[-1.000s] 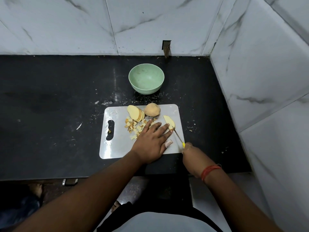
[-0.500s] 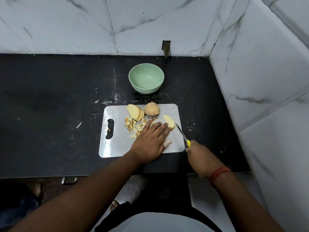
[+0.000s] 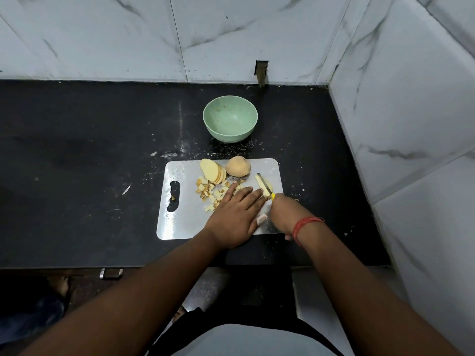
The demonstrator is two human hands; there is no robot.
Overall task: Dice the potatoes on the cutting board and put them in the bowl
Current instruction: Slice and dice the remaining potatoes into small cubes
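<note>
Left hand (image 3: 235,217) lies flat, fingers spread, holding the potato slice (image 3: 264,187) at one o'clock; right hand (image 3: 285,214) grips the knife (image 3: 264,185) on it.

home kitchen, black counter (image 3: 90,163), marble wall tiles (image 3: 102,34), cutting board (image 3: 185,222)

walls: white marble tiles (image 3: 257,29) | countertop: black stone (image 3: 77,150)
</note>
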